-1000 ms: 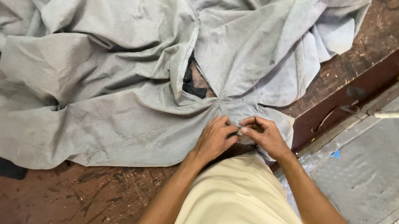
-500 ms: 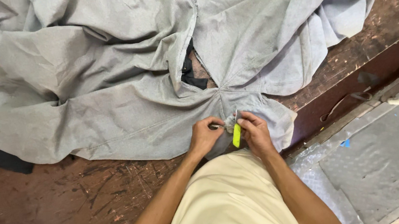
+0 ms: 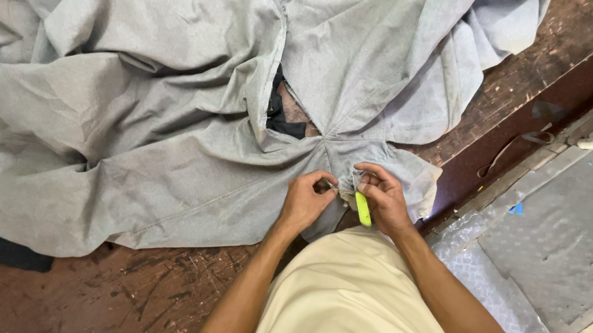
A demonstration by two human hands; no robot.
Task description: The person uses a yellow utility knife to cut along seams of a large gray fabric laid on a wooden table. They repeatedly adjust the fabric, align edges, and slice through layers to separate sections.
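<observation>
- A worn, scratched reddish-brown wooden table [image 3: 69, 326] carries the work, its bare near edge against the person's waist.
- A large rumpled grey cloth garment [image 3: 144, 132] is spread across it, its folds drawn to one gathered spot at the near edge, apparently to bring that spot within reach.
- The left hand [image 3: 308, 201] pinches the gathered cloth, seemingly pulling it taut.
- The right hand [image 3: 383, 197] grips a small yellow-green stick-like tool [image 3: 363, 209], its upper end touching that cloth.
</observation>
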